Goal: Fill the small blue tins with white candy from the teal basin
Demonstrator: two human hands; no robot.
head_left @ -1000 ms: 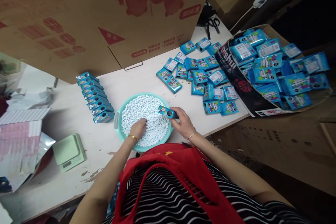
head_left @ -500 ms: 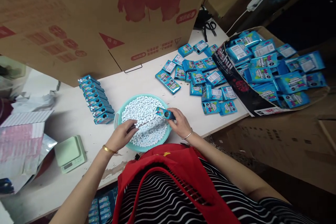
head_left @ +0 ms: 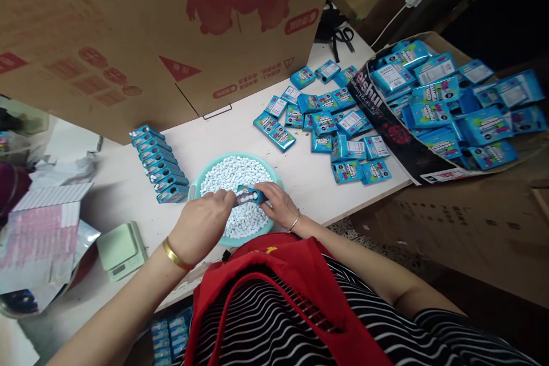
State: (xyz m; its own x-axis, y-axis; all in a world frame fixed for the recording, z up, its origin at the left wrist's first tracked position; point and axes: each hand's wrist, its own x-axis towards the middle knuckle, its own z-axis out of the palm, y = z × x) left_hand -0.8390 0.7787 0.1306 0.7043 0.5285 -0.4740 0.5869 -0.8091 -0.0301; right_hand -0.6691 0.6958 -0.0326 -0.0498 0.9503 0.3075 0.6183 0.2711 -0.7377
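Your left hand (head_left: 208, 222) grips a small scoop (head_left: 238, 200) at the blue box (head_left: 258, 195) in your right hand (head_left: 278, 203), over white pellets (head_left: 244, 224). Beyond: loose packs (head_left: 322, 142) marked "CARAMELO MACIZO", carton (head_left: 380, 111) part-lettered "eishui", red-printed cardboard box (head_left: 141, 28) hindmost.

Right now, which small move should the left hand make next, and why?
Perhaps tip the narrow greyish scoop further toward the small blue box: the left hand holds it with small white pellets at the box's opening, and the right hand holds that box over the round turquoise basin.
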